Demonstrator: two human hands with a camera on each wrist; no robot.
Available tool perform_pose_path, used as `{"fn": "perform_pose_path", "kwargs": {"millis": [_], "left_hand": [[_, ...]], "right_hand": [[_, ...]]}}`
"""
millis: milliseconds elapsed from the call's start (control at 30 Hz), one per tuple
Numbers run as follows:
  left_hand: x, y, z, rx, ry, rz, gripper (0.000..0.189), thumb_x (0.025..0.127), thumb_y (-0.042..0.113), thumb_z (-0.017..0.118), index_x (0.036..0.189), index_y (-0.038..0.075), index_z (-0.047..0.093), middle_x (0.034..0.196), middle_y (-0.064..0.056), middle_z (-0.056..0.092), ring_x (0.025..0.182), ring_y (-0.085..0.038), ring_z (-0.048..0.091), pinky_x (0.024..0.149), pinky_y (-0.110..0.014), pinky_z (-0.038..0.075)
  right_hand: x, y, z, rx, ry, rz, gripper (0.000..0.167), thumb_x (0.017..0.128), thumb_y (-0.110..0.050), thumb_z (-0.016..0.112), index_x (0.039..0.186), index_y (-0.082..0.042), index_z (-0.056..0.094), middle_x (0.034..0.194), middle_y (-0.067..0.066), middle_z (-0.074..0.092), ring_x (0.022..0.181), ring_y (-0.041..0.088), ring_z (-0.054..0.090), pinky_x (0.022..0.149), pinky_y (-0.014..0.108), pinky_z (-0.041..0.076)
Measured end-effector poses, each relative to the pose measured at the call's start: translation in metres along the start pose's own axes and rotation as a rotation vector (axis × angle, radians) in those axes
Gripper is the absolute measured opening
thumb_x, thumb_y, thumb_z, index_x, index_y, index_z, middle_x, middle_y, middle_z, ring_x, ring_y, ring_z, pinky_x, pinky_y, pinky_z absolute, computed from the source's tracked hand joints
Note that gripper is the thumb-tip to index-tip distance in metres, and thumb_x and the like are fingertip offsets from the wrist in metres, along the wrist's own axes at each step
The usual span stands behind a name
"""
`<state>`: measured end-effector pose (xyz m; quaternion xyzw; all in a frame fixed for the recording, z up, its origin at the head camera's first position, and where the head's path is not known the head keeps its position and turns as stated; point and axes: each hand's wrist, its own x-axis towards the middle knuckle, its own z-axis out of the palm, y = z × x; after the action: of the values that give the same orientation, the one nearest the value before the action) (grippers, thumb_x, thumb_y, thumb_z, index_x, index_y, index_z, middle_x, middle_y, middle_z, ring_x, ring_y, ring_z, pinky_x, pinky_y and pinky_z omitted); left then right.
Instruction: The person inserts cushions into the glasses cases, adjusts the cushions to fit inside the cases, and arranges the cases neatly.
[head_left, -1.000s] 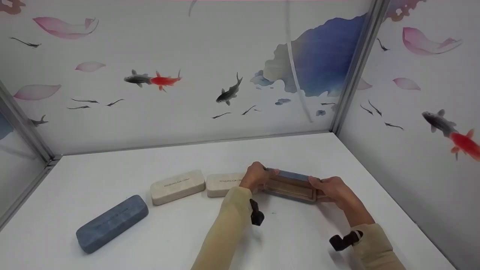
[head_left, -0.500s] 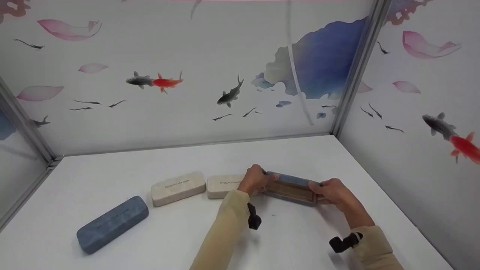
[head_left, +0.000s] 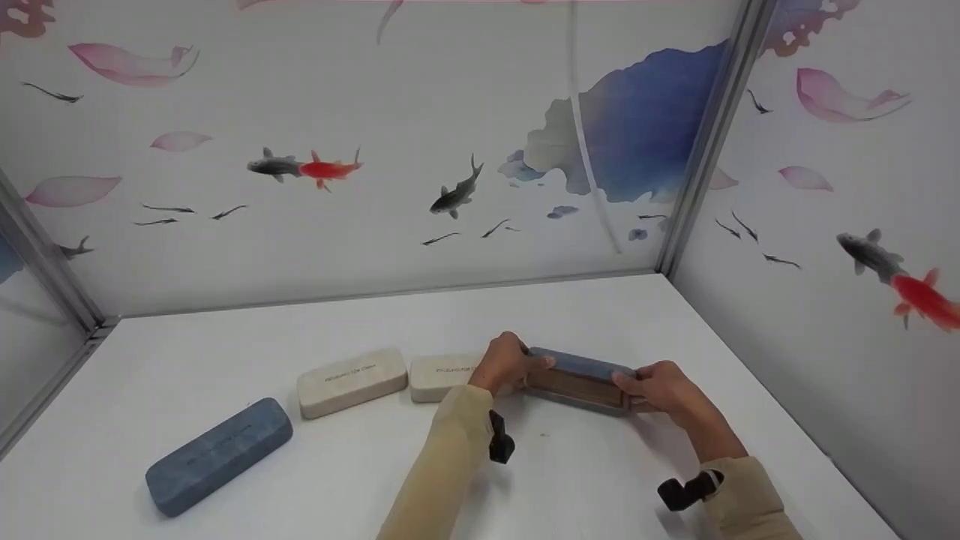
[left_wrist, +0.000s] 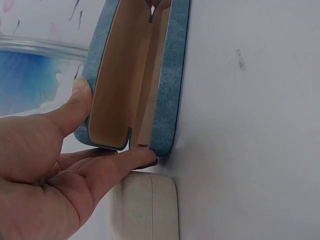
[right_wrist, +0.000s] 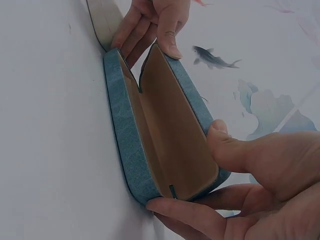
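A blue glasses case [head_left: 574, 364] with a tan lining [left_wrist: 117, 75] stands partly open on the white table, its lid raised and the opening towards me. My left hand [head_left: 508, 364] grips its left end; in the left wrist view the thumb is on the lid's edge and the fingers [left_wrist: 120, 167] are at the end of the base. At the other end my right hand [head_left: 664, 386] holds it likewise, thumb on the lid and fingers by the base corner, as the right wrist view shows. Inside, the visible lining bears no object.
A cream glasses case [head_left: 442, 375] lies right beside my left hand, partly hidden by it. Further left are another cream case [head_left: 352, 382] and a closed blue case [head_left: 219, 456]. Printed wall panels [head_left: 360, 255] border the table [head_left: 360, 480] at the back and sides.
The blue case's lid has swung down somewhat between both hands, so less of the lining shows. The head view has shifted slightly; the other cases stay where they were.
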<state>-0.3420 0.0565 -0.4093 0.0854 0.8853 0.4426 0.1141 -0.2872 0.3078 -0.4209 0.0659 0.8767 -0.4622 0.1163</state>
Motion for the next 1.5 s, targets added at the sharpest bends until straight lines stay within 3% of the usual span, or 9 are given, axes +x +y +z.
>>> {"fn": "perform_pose_path", "kwargs": {"millis": [100, 267, 467, 633, 933, 1100, 1500], "left_hand": [[0.0, -0.0026, 0.0005, -0.022, 0.003, -0.007, 0.05, 0.086, 0.032, 0.08, 0.116, -0.006, 0.067, 0.106, -0.014, 0.07, 0.086, -0.018, 0.059, 0.081, -0.033, 0.053], [-0.001, -0.0026, 0.0003, -0.052, 0.005, -0.029, 0.048, 0.083, 0.028, 0.083, 0.113, -0.006, 0.069, 0.092, -0.01, 0.067, 0.078, -0.018, 0.058, 0.069, -0.028, 0.047], [0.0005, -0.0001, 0.0006, -0.047, -0.025, -0.03, 0.037, 0.085, 0.035, 0.081, 0.093, 0.001, 0.071, 0.077, -0.006, 0.062, 0.068, -0.017, 0.055, 0.062, -0.029, 0.044], [0.0024, -0.0001, 0.0026, -0.044, -0.026, -0.029, 0.033, 0.083, 0.031, 0.083, 0.085, 0.001, 0.069, 0.065, -0.001, 0.049, 0.059, -0.015, 0.046, 0.057, -0.029, 0.04], [0.003, -0.0004, 0.0043, 0.023, 0.002, 0.012, 0.034, 0.077, 0.023, 0.089, 0.071, 0.005, 0.061, 0.064, -0.001, 0.048, 0.06, -0.014, 0.046, 0.057, -0.026, 0.038], [0.0027, -0.001, 0.0052, 0.023, 0.004, 0.017, 0.033, 0.076, 0.022, 0.089, 0.077, 0.002, 0.064, 0.068, -0.002, 0.052, 0.062, -0.015, 0.049, 0.061, -0.027, 0.041], [0.0027, 0.0003, 0.0061, 0.038, 0.014, 0.014, 0.044, 0.073, 0.018, 0.091, 0.101, -0.008, 0.07, 0.073, -0.003, 0.055, 0.064, -0.015, 0.05, 0.059, -0.025, 0.042]], "right_hand": [[-0.0004, -0.0002, 0.001, -0.029, 0.01, -0.005, 0.075, 0.099, -0.036, 0.063, 0.138, 0.024, 0.039, 0.141, 0.039, 0.046, 0.134, 0.046, 0.047, 0.109, 0.053, 0.044], [0.0018, -0.0005, 0.0013, -0.05, 0.022, 0.008, 0.072, 0.098, -0.037, 0.064, 0.137, 0.02, 0.044, 0.141, 0.036, 0.048, 0.132, 0.042, 0.047, 0.11, 0.055, 0.041], [0.0017, -0.0007, -0.0005, -0.027, 0.022, 0.018, 0.066, 0.099, -0.033, 0.064, 0.136, 0.019, 0.047, 0.138, 0.034, 0.051, 0.13, 0.041, 0.051, 0.109, 0.054, 0.043], [0.0027, 0.001, -0.0007, -0.037, 0.028, 0.031, 0.069, 0.096, -0.032, 0.068, 0.137, 0.02, 0.046, 0.138, 0.035, 0.052, 0.128, 0.039, 0.052, 0.11, 0.053, 0.043], [0.0023, 0.0038, 0.0013, -0.033, 0.058, 0.015, 0.067, 0.092, -0.023, 0.073, 0.136, 0.021, 0.047, 0.129, 0.034, 0.059, 0.107, 0.028, 0.065, 0.096, 0.04, 0.055], [0.0021, 0.0038, 0.0024, -0.043, 0.086, 0.016, 0.063, 0.091, -0.021, 0.074, 0.134, 0.019, 0.05, 0.127, 0.032, 0.061, 0.102, 0.023, 0.066, 0.09, 0.035, 0.057], [0.003, 0.0028, 0.0049, -0.07, 0.109, 0.038, 0.065, 0.09, -0.02, 0.076, 0.136, 0.017, 0.05, 0.13, 0.031, 0.059, 0.102, 0.025, 0.062, 0.089, 0.034, 0.056]]}}
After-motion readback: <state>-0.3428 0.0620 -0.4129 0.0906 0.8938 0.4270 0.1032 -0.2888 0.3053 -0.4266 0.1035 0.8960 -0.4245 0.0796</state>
